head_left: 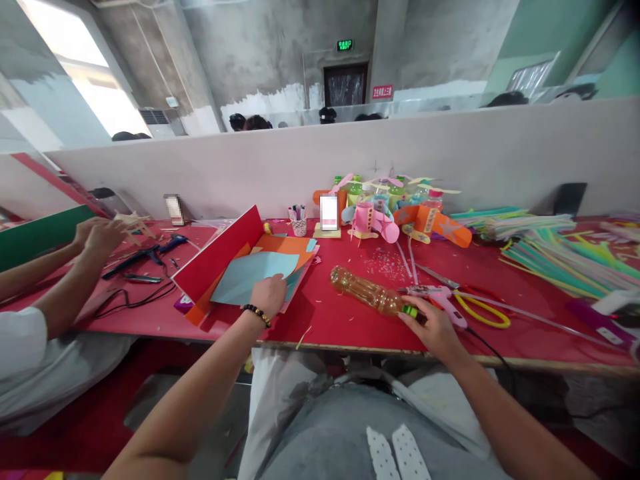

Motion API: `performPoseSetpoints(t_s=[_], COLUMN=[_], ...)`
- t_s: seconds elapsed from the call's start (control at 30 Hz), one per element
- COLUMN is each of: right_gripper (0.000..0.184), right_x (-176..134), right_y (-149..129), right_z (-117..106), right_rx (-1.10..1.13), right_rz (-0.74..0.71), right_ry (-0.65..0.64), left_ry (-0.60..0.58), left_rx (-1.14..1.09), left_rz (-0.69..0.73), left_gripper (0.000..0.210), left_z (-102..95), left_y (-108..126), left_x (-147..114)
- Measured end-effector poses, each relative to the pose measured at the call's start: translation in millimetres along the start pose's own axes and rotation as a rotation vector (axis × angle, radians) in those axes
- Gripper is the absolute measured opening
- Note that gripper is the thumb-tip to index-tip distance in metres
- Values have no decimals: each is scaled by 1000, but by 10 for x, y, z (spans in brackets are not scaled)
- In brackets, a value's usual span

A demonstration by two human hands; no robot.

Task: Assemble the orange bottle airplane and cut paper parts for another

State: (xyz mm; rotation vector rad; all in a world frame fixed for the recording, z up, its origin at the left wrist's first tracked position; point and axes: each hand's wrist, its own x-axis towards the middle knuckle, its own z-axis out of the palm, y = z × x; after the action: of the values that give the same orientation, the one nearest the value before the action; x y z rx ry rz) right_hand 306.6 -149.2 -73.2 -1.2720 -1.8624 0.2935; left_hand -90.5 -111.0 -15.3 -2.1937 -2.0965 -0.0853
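The right hand [434, 328] closes round the neck of an amber plastic bottle [367, 291], lying undecorated on the red bench [345, 330]; the left hand [270, 295] touches blue paper [250, 272], grip unclear. Decorated bottle planes [364, 221] stand behind; this one looks barely begun.

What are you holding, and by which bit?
The right hand holds the amber bottle by its green-capped end. The left hand is on blue paper; whether it grips is unclear.

Daylight glares through the upper-left window [70, 33], edges stretched.
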Motion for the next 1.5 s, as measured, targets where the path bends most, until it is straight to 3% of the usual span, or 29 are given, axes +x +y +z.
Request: performPoseSetpoints(t_s=[0.23,0.43,0.67,0.93,1.23,1.37,1.5], right_gripper=[36,35,35,34,35,35,35], right_x=[0,-7,-6,4,-3,-9,-10], right_y=[15,22,23,24,5,35,49], right_z=[6,6,9,10,4,16,22], right_rx=[-12,-9,-14,-21,-8,-10,-9], right_rz=[-5,-18,-19,-24,-3,-1,6], right_ry=[-11,-5,5,7,3,-6,-14], left_ry=[108,164,171,168,75,157,319], left_rx=[-161,-428,-713,-665,-595,-557,-519], left_rz=[-110,-222,-206,-256,-164,-232,-301], left_gripper=[15,34,47,36,26,27,24], left_z=[-33,14,-49,-12,-25,-20,-18], left_y=[-162,-434,-662,-558,-452,-497,-527], left_x=[72,214,334,237,118,134,151])
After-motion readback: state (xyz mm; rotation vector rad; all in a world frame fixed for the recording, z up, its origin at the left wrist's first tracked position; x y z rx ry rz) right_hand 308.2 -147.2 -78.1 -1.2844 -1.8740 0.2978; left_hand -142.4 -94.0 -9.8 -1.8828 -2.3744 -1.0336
